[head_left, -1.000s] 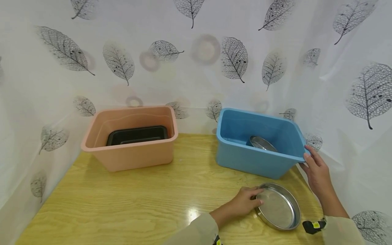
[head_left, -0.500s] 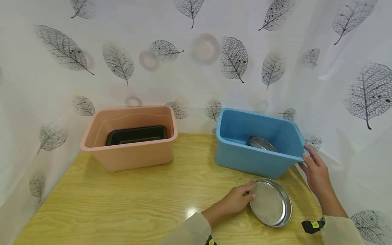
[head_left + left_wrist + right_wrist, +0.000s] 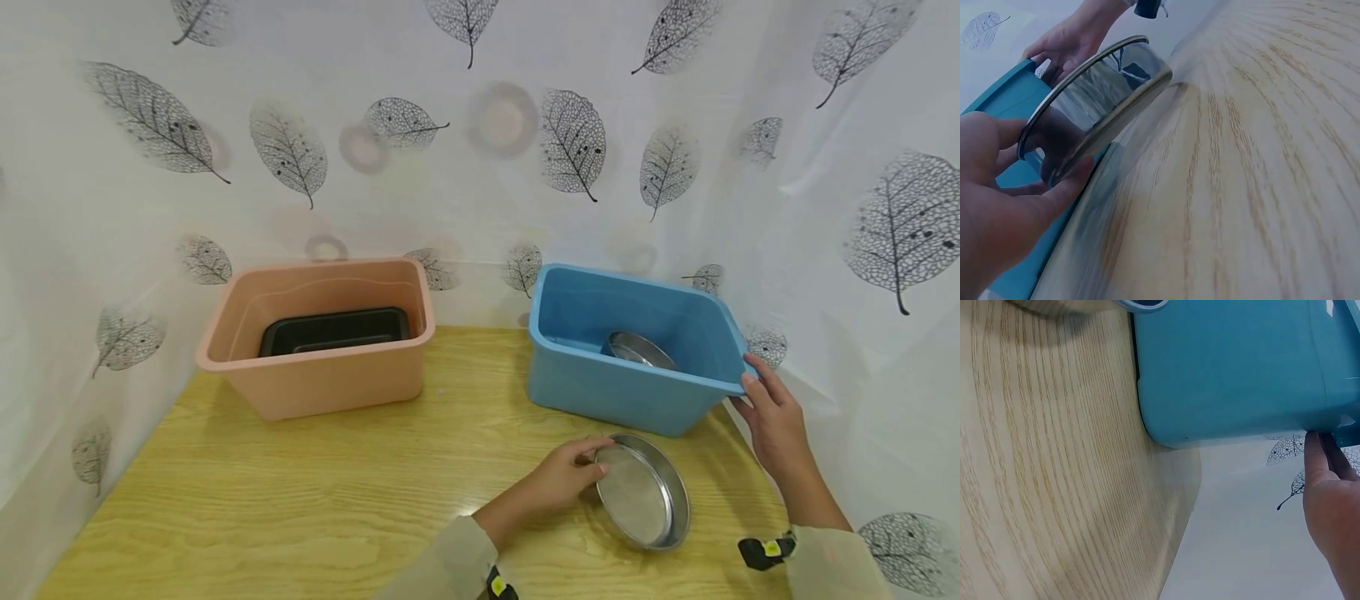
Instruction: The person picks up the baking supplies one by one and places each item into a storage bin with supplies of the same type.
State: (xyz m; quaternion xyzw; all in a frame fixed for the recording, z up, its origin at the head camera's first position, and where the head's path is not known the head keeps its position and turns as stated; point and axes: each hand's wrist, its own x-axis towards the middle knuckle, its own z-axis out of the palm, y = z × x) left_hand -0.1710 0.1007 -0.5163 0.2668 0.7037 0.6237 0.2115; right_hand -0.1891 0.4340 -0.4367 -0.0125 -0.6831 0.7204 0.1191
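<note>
My left hand (image 3: 557,482) pinches the near-left rim of a round metal cake pan (image 3: 636,496), thumb on one side and fingers on the other. In the left wrist view the cake pan (image 3: 1100,100) tilts over the wooden tabletop, its shiny side wall facing the camera. At the right, my right hand (image 3: 776,425) grips the front right corner of a blue plastic bin (image 3: 600,390). Inside that bin leans another round metal pan (image 3: 641,350), its lower part hidden by the front wall. The right wrist view shows fingers (image 3: 1315,456) under the bin's rim.
A peach plastic bin (image 3: 345,387) stands at the back left with a black rectangular baking pan (image 3: 337,327) in it. Both bins sit on the wooden table (image 3: 300,492). A leaf-patterned white curtain (image 3: 480,192) closes off the back and sides.
My left hand has drawn the cake pan leftward and slightly away from me, and the pan has tilted more. The right hand stays on the blue bin's corner.
</note>
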